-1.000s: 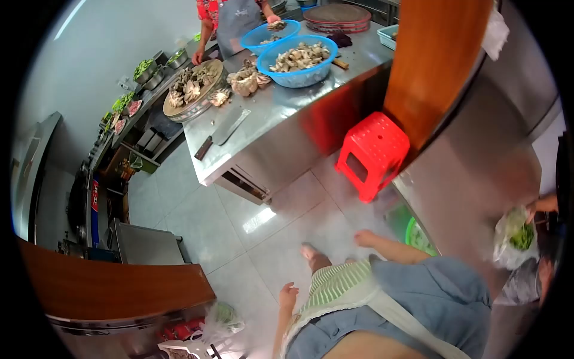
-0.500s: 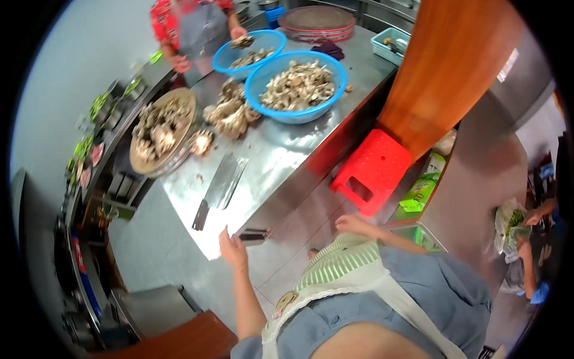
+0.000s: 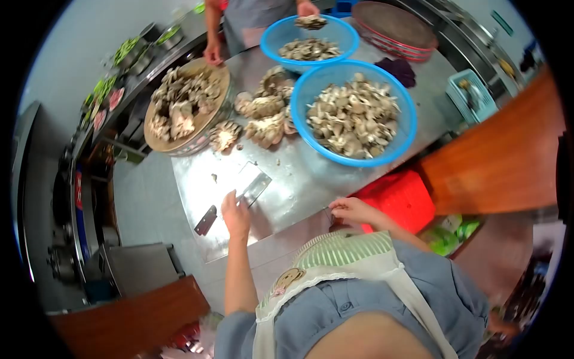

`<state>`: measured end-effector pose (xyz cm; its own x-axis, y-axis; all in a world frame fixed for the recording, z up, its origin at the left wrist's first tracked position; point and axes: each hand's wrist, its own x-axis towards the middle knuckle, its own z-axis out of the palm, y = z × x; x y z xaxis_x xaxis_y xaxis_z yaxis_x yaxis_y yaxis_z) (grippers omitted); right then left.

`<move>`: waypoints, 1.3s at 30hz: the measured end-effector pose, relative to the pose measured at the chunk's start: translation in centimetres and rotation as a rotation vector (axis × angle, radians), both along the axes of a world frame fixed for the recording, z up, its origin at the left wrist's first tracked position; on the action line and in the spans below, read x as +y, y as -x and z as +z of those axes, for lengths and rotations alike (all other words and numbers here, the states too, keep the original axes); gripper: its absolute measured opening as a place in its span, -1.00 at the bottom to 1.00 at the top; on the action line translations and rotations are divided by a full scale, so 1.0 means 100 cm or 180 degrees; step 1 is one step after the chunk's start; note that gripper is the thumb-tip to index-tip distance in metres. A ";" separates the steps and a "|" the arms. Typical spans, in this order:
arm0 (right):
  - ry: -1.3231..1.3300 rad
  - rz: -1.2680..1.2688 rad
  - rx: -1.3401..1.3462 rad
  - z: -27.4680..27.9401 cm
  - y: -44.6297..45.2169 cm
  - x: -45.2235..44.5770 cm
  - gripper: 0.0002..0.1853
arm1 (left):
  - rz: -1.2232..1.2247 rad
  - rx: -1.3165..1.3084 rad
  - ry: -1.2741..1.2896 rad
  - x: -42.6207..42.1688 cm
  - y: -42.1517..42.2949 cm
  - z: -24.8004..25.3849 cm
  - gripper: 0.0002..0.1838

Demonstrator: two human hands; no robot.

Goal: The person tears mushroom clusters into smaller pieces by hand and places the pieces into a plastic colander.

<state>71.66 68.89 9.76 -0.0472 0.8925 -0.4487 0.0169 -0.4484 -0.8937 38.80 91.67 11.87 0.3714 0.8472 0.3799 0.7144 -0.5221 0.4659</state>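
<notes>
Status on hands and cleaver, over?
Left hand at cleaver, contact unclear. Right hand near edge of table, looks empty. Cleaver flat, partly hidden by left hand. Mushrooms beyond it.

seen from above, a person's two bare forearms extend in front of the body, hands well apart and roughly level in the view. the left forearm (image 3: pixel 239 272) reaches straight ahead, the wrist nearly in line with it. the left hand (image 3: pixel 235 216) is loose, its fingers (image 3: pixel 231 200) pointing away from the body, slightly bent and a little spread. the right forearm (image 3: pixel 385 222) slants inward from the right, across the front of the torso. the right hand (image 3: pixel 348 210) hangs relaxed, fingers pointing left and gently curled. finer details of the fingertips are too small to tell.
</notes>
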 end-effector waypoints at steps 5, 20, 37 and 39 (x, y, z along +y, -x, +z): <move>-0.0126 0.0340 -0.0288 0.025 -0.020 0.039 -0.61 | -0.0504 -0.0024 0.0231 0.022 -0.084 0.018 -0.71; 0.0018 -0.0497 -0.0817 0.035 0.025 0.053 -0.57 | -0.1173 0.0372 -0.0211 0.120 -0.089 -0.002 -0.84; 0.0622 -0.0395 -0.0127 0.037 0.026 0.085 -0.59 | -0.0568 0.0386 0.0491 0.122 0.003 0.024 -0.72; 0.0246 -0.0405 -0.0358 0.026 0.027 0.083 -0.59 | -0.0356 0.0129 0.0645 0.120 0.009 0.027 -0.75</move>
<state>69.01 77.17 12.32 0.1180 0.8508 -0.5121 0.0536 -0.5204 -0.8522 37.93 103.63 14.53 0.4787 0.8574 0.1892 0.6776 -0.4978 0.5413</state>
